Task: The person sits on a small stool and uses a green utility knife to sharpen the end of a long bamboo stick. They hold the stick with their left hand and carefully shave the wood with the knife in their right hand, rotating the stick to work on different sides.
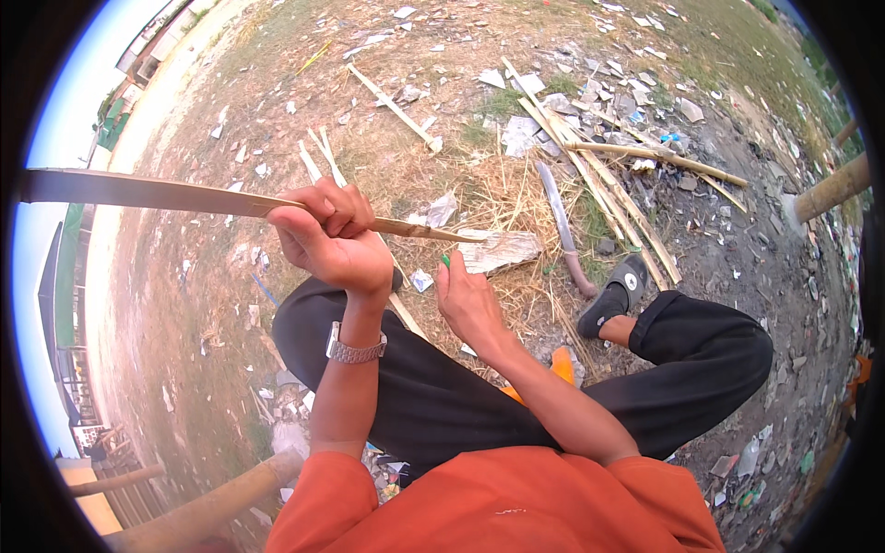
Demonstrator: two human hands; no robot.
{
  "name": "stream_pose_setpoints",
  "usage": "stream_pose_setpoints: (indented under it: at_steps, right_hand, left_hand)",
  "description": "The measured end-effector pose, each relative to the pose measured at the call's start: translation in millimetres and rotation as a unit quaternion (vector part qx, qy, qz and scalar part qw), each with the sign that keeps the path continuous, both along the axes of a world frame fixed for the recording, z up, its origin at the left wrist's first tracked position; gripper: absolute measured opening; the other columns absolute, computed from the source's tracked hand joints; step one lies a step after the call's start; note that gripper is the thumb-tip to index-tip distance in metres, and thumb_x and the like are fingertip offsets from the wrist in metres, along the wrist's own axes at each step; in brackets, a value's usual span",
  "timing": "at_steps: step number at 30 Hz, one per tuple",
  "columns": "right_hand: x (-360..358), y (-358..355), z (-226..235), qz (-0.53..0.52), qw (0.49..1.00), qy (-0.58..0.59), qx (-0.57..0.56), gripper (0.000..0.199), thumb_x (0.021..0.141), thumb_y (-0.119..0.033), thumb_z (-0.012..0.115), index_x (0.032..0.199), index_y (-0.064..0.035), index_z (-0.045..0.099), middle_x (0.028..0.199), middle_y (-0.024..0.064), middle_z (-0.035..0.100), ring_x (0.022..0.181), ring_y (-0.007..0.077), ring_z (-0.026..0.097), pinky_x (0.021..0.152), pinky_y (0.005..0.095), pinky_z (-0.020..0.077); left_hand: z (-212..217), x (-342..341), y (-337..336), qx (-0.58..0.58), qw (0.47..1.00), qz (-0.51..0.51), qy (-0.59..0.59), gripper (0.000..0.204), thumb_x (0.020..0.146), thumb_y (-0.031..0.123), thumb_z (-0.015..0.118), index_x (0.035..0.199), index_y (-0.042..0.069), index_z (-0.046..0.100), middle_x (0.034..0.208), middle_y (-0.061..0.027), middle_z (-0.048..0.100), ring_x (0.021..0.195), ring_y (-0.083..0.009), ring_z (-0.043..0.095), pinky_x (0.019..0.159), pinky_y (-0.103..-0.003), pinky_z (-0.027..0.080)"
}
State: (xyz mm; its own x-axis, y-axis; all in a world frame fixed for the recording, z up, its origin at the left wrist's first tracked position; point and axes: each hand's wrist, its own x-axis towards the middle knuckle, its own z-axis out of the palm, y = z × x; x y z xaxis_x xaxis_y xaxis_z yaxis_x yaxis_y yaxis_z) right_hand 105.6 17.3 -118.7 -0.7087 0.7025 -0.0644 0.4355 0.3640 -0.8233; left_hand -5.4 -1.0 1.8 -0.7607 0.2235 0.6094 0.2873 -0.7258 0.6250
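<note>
My left hand (334, 226) is closed around a long, flat bamboo strip (175, 192). The strip runs from the far left edge to a narrow, roughly split tip, which reaches over a pale, weathered wood block (502, 251) on the ground. Just below that tip is my right hand (468, 300), fingers curled in. A small green thing (446, 261) shows at its fingertips; the rest of it is hidden. To the right of the block lies a machete (555, 207) with a brownish handle, near my sandalled foot (619, 295). No hand touches the machete.
Several split bamboo strips (590, 175) lie beyond the machete, with a bamboo pole (654, 158) across them. Straw (489, 198) and broken tile pieces (521, 135) litter the ground. An orange object (562, 364) is partly under my right forearm. Thick bamboo poles (834, 191) stand at both sides.
</note>
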Motion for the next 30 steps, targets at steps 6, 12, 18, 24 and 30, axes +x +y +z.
stream_pose_setpoints:
  at_steps: [6, 12, 18, 24, 30]
  right_hand:
    - [-2.9, 4.1, -9.1, 0.01, 1.0, 0.005, -0.01, 0.023, 0.097, -0.025, 0.04, 0.1, -0.0022, 0.043, 0.064, 0.0288, 0.057, 0.064, 0.0495, 0.057, 0.059, 0.0572, 0.0445]
    - [10.1, 7.7, -31.6, 0.018, 0.999, -0.007, -0.033, 0.023, 0.097, -0.025, 0.04, 0.099, -0.0021, 0.043, 0.062, 0.0269, 0.058, 0.061, 0.0491, 0.057, 0.058, 0.0571, 0.0449]
    - [-5.6, 13.3, -66.3, -0.018, 0.998, -0.058, -0.009, 0.024, 0.097, -0.026, 0.039, 0.098, -0.0025, 0.044, 0.06, 0.0266, 0.057, 0.06, 0.0484, 0.057, 0.057, 0.057, 0.045]
    - [-6.5, 1.1, -31.9, -0.002, 0.999, 0.03, -0.01, 0.022, 0.096, -0.024, 0.04, 0.095, -0.0018, 0.043, 0.061, 0.0277, 0.057, 0.061, 0.0479, 0.058, 0.058, 0.0563, 0.0453]
    - [-13.8, 11.7, -42.6, -0.018, 1.0, 0.024, -0.007, 0.023, 0.096, -0.023, 0.041, 0.094, -0.0004, 0.043, 0.062, 0.0282, 0.056, 0.062, 0.0479, 0.057, 0.058, 0.0554, 0.0431]
  left_hand:
    - [-1.2, -2.9, -0.6, -0.004, 1.0, 0.003, 0.008, 0.047, 0.098, 0.048, 0.038, 0.073, 0.009, 0.035, 0.054, 0.0038, 0.024, 0.045, -0.0042, 0.014, 0.04, -0.022, 0.012]
    - [-2.2, -6.5, -5.2, -0.008, 1.0, 0.01, -0.021, 0.046, 0.097, 0.048, 0.039, 0.073, 0.009, 0.037, 0.054, 0.0041, 0.023, 0.045, -0.004, 0.015, 0.039, -0.021, 0.012]
    - [0.0, -5.6, 4.5, 0.002, 1.0, 0.003, 0.015, 0.045, 0.098, 0.046, 0.04, 0.074, 0.009, 0.037, 0.054, 0.0041, 0.024, 0.045, -0.0041, 0.015, 0.04, -0.021, 0.013]
    - [2.5, 0.4, 6.0, -0.03, 0.999, 0.029, 0.016, 0.046, 0.097, 0.051, 0.038, 0.071, 0.013, 0.029, 0.056, 0.0045, 0.022, 0.044, -0.005, 0.016, 0.04, -0.022, 0.012]
    - [-1.6, -10.0, 1.8, -0.013, 0.999, 0.035, -0.024, 0.047, 0.096, 0.049, 0.04, 0.073, 0.009, 0.037, 0.056, 0.0043, 0.025, 0.045, -0.0039, 0.018, 0.039, -0.021, 0.014]
